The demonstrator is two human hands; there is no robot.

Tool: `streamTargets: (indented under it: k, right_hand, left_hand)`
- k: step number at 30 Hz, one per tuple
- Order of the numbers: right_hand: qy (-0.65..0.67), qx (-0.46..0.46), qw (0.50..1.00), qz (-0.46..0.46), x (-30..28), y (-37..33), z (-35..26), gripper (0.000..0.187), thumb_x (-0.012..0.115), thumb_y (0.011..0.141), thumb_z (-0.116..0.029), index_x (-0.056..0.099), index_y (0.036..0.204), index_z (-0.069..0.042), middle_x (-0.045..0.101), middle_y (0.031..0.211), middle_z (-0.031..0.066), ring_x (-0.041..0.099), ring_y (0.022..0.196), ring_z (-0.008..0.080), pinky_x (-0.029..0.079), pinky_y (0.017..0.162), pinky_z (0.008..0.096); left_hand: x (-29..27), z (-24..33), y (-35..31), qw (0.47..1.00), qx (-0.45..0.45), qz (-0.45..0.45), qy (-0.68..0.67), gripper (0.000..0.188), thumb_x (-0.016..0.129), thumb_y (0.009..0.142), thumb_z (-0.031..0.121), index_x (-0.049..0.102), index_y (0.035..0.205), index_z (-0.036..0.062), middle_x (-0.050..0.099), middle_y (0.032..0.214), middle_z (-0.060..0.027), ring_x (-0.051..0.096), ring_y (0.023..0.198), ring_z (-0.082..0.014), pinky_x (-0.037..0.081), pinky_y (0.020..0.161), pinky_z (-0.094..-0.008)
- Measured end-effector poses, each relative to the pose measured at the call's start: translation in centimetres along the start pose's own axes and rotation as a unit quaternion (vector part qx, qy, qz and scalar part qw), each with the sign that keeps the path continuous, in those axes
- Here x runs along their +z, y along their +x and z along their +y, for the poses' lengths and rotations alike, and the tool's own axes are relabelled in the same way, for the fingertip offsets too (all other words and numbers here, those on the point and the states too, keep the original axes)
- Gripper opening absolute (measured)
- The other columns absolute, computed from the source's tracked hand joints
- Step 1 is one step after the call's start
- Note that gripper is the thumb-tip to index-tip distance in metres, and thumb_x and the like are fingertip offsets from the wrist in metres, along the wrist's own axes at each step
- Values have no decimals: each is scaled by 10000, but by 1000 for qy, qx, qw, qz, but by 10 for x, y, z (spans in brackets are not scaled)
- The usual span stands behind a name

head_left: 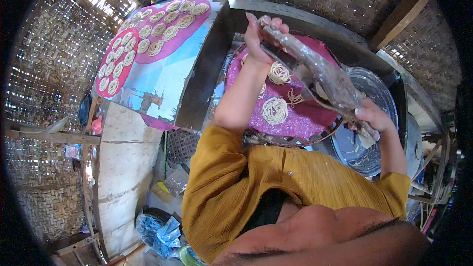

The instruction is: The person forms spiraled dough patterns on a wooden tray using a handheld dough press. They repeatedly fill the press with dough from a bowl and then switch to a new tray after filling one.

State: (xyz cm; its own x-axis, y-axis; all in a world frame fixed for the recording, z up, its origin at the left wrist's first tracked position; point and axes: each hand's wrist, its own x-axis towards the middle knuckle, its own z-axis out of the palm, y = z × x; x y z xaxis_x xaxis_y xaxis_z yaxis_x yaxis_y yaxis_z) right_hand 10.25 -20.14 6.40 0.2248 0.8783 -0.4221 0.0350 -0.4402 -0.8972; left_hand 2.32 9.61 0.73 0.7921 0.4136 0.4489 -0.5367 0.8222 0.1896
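A long, worn wooden tool (322,66), dusted pale as if with flour, is held slantwise in both hands above a pink cloth (308,120). My left hand (261,37) grips its far left end, fingers curled over the top. My right hand (375,116) closes around the near right end. On the cloth beneath lie round coils of pale dough strands: one full coil (275,111) close to me and another coil (279,73) farther off. A small loose tangle of strands (295,98) lies beside them. The tool hides part of the cloth.
The cloth covers a round woven tray (286,143). Right of it stands a large metal basin (352,143) with pale residue. At left, a blue-white board (167,81) carries pink cloths with several more coils. Blue plastic bags (160,231) sit low at left.
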Motion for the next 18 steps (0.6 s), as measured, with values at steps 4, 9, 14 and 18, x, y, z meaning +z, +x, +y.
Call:
streamTargets:
  k: [4,9,14,18]
  right_hand:
    - [-52,-37,997,40,5,10,-4,542,591,661,-456,570,924,17,567,750,54,537,645,130,435,538,258]
    - [-33,-12,999,19,19,-10,-16,525,603,652,-429,563,922,19,551,727,32,511,625,108,410,528,237]
    - [-74,-11,996,50,5,-8,-22,520,628,648,-401,560,940,23,527,705,20,478,603,98,397,529,236]
    - [-106,-26,990,83,14,1,-24,528,637,636,-400,561,937,27,541,715,31,489,615,100,411,549,249]
  left_hand:
    - [19,18,9,998,45,12,50,482,440,744,609,536,667,143,535,705,-43,495,626,-213,376,459,-272]
    - [18,19,-3,995,7,-87,39,356,467,787,519,524,721,173,534,711,3,512,698,-186,453,575,-365]
    - [22,18,5,991,31,-106,76,348,445,798,520,535,704,197,533,704,36,508,692,-164,427,604,-359]
    - [28,36,7,984,13,-176,14,408,358,829,528,539,743,173,541,744,9,509,727,-178,417,688,-385]
